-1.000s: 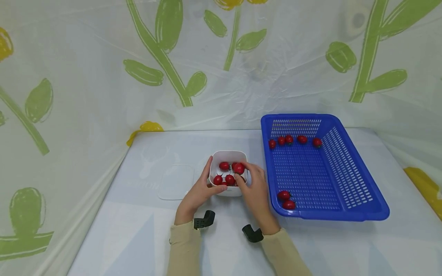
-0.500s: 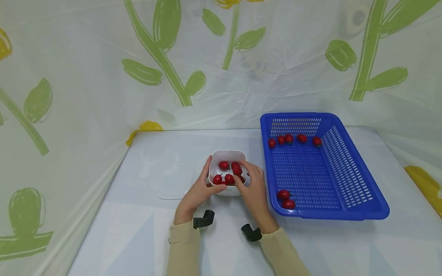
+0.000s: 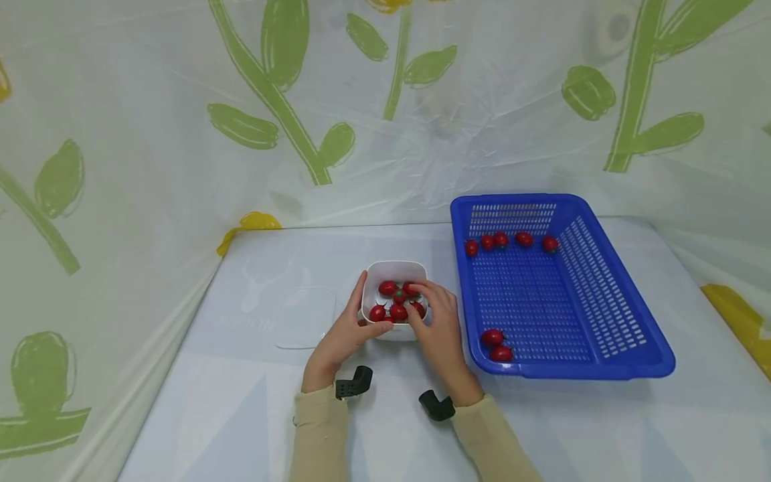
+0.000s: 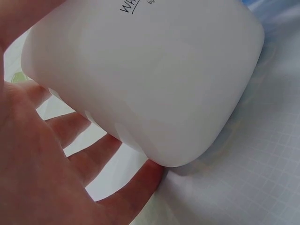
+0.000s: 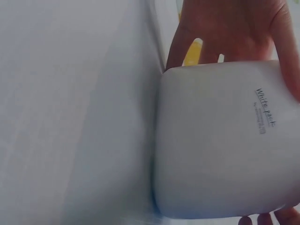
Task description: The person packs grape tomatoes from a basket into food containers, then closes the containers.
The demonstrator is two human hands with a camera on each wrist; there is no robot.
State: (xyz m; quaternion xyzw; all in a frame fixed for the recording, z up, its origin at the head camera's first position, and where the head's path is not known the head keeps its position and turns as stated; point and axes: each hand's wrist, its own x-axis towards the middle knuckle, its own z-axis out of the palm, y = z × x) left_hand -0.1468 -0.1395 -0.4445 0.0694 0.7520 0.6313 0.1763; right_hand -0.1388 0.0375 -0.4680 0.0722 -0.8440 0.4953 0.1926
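Observation:
In the head view, a small white square container (image 3: 394, 333) stands on the table, several red cherry tomatoes (image 3: 398, 312) inside. My left hand (image 3: 340, 338) grips its left side, thumb over the front rim. The left wrist view shows those fingers (image 4: 136, 187) curled against the container's wall (image 4: 159, 89). At the right rim is my right hand (image 3: 442, 328), its thumb and fingertips reaching over the tomatoes. A tomato with its green stem end up (image 3: 399, 296) lies just left of these fingertips, apart from them. No tomato shows pinched between them.
A blue perforated basket (image 3: 530, 294) stands to the right, with several tomatoes (image 3: 524, 239) along its back and two (image 3: 496, 345) near the front left. Left of the container lies a flat translucent lid (image 3: 306, 318). A printed curtain (image 3: 181, 154) hangs behind the table.
The tomato in my right fingers went down into the container and now lies to their left, let go. My left hand keeps its grip. The head view shifted slightly.

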